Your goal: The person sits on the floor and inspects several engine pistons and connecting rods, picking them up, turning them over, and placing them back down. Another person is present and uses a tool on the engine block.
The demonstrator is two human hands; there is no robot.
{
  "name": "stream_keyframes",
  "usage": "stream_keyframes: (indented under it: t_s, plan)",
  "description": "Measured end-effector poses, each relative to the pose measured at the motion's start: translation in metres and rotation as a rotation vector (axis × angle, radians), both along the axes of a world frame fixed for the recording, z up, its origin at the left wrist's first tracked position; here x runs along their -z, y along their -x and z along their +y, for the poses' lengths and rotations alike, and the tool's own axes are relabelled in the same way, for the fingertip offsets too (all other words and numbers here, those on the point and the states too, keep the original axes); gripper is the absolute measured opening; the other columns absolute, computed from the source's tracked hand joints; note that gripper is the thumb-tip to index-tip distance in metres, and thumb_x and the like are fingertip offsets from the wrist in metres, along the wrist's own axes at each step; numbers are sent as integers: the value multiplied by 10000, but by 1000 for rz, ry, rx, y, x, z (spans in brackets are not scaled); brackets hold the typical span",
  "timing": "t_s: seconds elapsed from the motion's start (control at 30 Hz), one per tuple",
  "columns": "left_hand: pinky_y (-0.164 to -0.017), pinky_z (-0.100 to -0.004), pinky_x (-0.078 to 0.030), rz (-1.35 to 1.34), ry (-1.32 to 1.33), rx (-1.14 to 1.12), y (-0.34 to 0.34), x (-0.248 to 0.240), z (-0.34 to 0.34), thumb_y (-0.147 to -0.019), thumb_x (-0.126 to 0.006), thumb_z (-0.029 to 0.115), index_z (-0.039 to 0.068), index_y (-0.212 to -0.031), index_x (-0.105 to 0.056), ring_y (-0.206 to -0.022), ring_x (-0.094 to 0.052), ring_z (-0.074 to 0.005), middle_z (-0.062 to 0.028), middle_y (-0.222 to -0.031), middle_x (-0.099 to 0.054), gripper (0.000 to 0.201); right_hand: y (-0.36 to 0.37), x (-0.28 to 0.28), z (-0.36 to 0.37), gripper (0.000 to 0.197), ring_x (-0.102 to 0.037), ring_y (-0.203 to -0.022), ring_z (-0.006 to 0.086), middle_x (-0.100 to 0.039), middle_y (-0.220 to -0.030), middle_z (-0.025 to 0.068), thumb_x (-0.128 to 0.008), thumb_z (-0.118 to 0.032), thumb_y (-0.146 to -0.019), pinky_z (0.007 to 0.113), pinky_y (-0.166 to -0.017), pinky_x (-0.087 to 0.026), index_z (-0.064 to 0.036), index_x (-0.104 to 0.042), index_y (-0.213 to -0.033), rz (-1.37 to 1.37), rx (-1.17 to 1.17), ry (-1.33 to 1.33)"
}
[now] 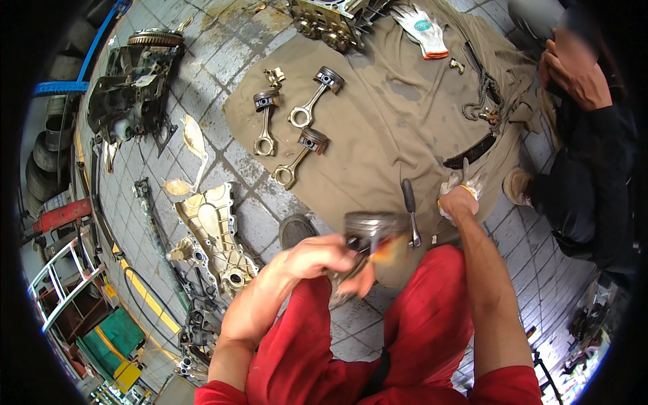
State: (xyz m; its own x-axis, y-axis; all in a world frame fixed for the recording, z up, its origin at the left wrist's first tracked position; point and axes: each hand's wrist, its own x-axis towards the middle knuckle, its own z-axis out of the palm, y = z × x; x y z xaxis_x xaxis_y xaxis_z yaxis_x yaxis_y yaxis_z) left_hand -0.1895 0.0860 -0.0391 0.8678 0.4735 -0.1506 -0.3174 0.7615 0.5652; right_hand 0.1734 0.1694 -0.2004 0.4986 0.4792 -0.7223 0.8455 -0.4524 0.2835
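My left hand (pixel 320 258) is closed on a piston (pixel 378 224), held up between my knees with its crown toward the far side. Motion smears its lower part and some of my fingers. Farther right, my right hand (pixel 460 201) is closed on a crumpled white glove or rag (pixel 470 181) at the brown cloth. Between the two hands lies a ratchet (pixel 410 209) with a black handle. Beyond my left hand, three more pistons with connecting rods rest on the cloth: one at the left (pixel 265 121), one farther back (pixel 316 96), one nearer (pixel 301 157).
A brown cloth (pixel 385 135) covers the tiled floor. On it are an engine part (pixel 331 23), a white glove (pixel 422 30) and a chain (pixel 482 98). A metal cover (pixel 212 233) and a dark engine assembly (pixel 131 91) stand left. Another person (pixel 587 162) crouches at right.
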Motion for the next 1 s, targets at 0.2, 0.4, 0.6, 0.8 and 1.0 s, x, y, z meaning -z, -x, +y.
stream_keyframes:
  t_s: [0.2,0.4,0.6,0.8,1.0]
  plan:
    - [-876,-486,-506,1149,-754,-156,-32,68,-8,-1107,-416,322,5,-1058,-629,-913,-666,-397,-173,-879,-675,385,6,-2,-1,403,-723,-1231,283,-768,-1295,99,-679,-315,-891,386,-1004,-570,-96,-802,-1207,-49,-50,-44]
    - [-970,-577,-489,1348,-460,-16,-37,103,3,-1101,-472,311,-29,-1062,-593,-1092,-641,-510,-308,-1076,-684,363,8,-9,1,442,-704,-1262,301,-751,-1327,119,-660,-306,-893,399,-1027,-554,-64,-777,-1245,-21,-49,-16]
    - [-890,-561,-519,1477,-728,-175,-37,146,8,-1058,-573,284,-2,-1046,-598,-1000,-661,-479,-252,-1028,-690,288,3,0,-1,451,-696,-1274,309,-745,-1338,127,-642,-302,-901,407,-1028,-550,-59,-770,-1260,-35,-43,-19]
    - [-895,-519,-552,1593,-898,-276,-45,164,14,-1014,-661,232,23,-1144,-637,-1003,-685,-428,-200,-1063,-703,248,8,-5,1,440,-703,-1263,314,-751,-1322,133,-639,-297,-896,406,-1019,-553,-60,-779,-1239,-29,-56,-21]
    - [-905,-477,-563,1589,-952,-472,-33,153,11,-996,-694,257,42,-1191,-666,-1013,-694,-387,-171,-1094,-712,291,9,-7,-1,394,-730,-1216,295,-776,-1269,112,-670,-288,-877,397,-990,-568,-84,-808,-1184,-52,-61,-25]
